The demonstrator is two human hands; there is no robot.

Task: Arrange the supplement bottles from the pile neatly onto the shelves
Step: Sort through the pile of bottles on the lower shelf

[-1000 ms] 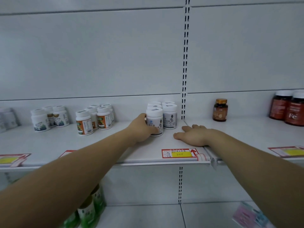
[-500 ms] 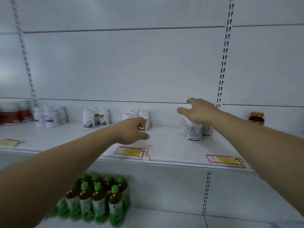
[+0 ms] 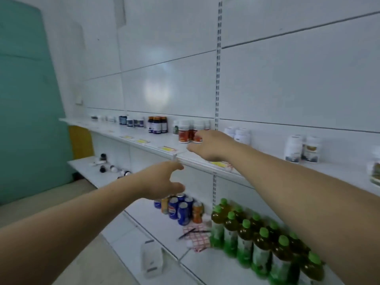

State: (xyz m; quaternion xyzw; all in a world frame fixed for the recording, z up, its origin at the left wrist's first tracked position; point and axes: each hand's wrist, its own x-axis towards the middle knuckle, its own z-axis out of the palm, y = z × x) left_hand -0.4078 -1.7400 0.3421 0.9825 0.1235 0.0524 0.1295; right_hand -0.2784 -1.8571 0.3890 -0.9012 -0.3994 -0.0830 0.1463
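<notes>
Supplement bottles (image 3: 112, 166) lie tumbled in pile on lower shelf (image 3: 84, 166), far left, well apart from both hands. Left hand (image 3: 162, 179) spread wide, empty; right hand (image 3: 207, 145) loose, empty, by red-label bottles (image 3: 190, 133). Best approach: step closer before reaching, then grip one bottle round body and keep it upright.

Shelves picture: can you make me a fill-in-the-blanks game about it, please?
The drink bottles have ___ caps.
The left hand holds ___.
The cans stand on the ___ shelf.
Missing words: green; nothing; bottom.
</notes>
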